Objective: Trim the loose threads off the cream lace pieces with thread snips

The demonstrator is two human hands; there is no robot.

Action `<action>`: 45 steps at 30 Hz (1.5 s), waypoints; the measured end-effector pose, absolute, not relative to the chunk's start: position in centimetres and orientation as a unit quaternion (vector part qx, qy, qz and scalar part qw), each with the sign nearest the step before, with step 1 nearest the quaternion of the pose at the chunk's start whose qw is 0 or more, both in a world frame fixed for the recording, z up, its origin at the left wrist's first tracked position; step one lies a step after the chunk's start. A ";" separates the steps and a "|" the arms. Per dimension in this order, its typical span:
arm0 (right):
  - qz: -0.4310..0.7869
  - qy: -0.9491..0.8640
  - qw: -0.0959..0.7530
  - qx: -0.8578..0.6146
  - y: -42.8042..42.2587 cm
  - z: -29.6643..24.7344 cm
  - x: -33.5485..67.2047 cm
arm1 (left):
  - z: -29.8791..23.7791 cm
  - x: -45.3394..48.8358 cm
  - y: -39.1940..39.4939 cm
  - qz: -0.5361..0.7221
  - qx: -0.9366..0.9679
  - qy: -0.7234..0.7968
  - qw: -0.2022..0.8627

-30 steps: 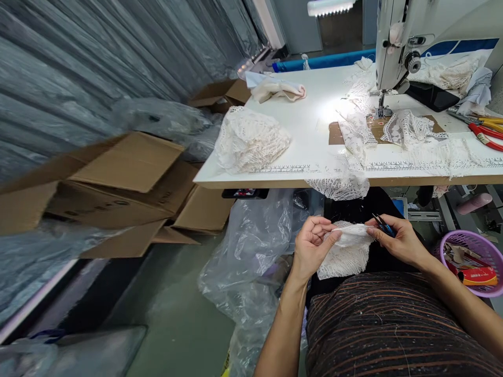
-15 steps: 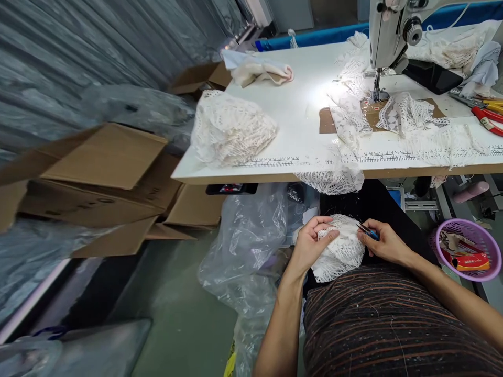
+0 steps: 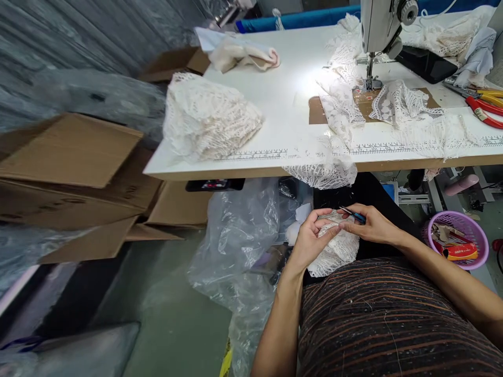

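Observation:
A piece of white lace fabric [image 3: 338, 250] lies over my lap below the table edge. My left hand [image 3: 312, 241] pinches its upper edge between thumb and fingers. Small thread snips [image 3: 357, 215] with a blue handle and dark blades are in my right hand [image 3: 373, 226], the blades pointing left over the lace. The right fingertips are close to the left thumb at the lace edge; whether they also touch the fabric I cannot tell.
A sewing machine [image 3: 379, 31] stands on the white table [image 3: 291, 65], with lace strips [image 3: 340, 104] at its needle. A lace pile [image 3: 212, 118], a black phone [image 3: 426, 64] and red-handled pliers [image 3: 485, 112] lie there too. Cardboard boxes [image 3: 70, 152], clear plastic [image 3: 239, 235] and a purple basket [image 3: 456, 217] surround me.
My right hand with the snips has moved left, close to the left thumb. My left hand still pinches the lace. The whole view has shifted slightly.

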State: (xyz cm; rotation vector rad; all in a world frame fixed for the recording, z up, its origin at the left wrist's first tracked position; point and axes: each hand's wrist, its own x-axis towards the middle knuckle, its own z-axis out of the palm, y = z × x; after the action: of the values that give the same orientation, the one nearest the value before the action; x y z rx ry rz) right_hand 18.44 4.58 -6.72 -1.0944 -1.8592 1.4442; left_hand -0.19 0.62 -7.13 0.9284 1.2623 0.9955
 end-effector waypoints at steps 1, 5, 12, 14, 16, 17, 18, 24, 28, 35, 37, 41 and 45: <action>0.544 -0.687 0.271 -0.399 4.8 -6.8 18.1 | -7.1 -0.1 0.6 0.431 0.404 0.545 0.595; 0.593 -0.639 0.278 -0.403 4.9 -7.0 17.5 | -7.1 0.0 0.5 0.424 0.411 0.557 0.584; 0.684 -0.517 0.290 -0.425 4.1 -6.9 17.3 | -6.9 0.0 0.4 0.431 0.384 0.528 0.622; 0.688 -0.502 0.306 -0.426 3.9 -7.0 17.1 | -6.9 0.2 0.4 0.438 0.378 0.528 0.622; 0.692 -0.490 0.319 -0.423 3.7 -7.2 17.0 | -6.8 0.4 0.5 0.445 0.373 0.528 0.619; 0.695 -0.485 0.323 -0.422 3.7 -7.4 17.0 | -6.8 0.5 0.5 0.448 0.371 0.527 0.620; 0.699 -0.480 0.323 -0.421 3.6 -7.6 17.0 | -6.9 0.6 0.5 0.449 0.368 0.527 0.621; 0.685 -0.495 0.306 -0.439 3.9 -8.3 18.0 | -6.8 0.8 0.6 0.442 0.357 0.525 0.634; 0.632 -0.568 0.265 -0.456 3.8 -8.2 18.9 | -6.6 0.7 0.7 0.441 0.353 0.516 0.644; 0.508 -0.706 0.225 -0.439 2.9 -7.5 18.7 | -6.3 0.6 0.7 0.438 0.359 0.524 0.636; 0.477 -0.732 0.226 -0.431 2.9 -7.3 18.6 | -6.3 0.6 0.7 0.443 0.365 0.522 0.631; 0.450 -0.751 0.227 -0.426 3.0 -7.1 18.4 | -6.3 0.6 0.7 0.444 0.376 0.518 0.627; 0.435 -0.750 0.224 -0.445 2.9 -7.7 18.0 | -6.5 0.6 0.7 0.437 0.385 0.520 0.625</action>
State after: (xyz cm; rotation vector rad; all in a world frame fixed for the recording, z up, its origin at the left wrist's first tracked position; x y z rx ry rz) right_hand 17.99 2.87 -7.66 -1.2282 -2.0688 1.2017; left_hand 0.59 0.65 -6.47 0.8831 1.1937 1.0017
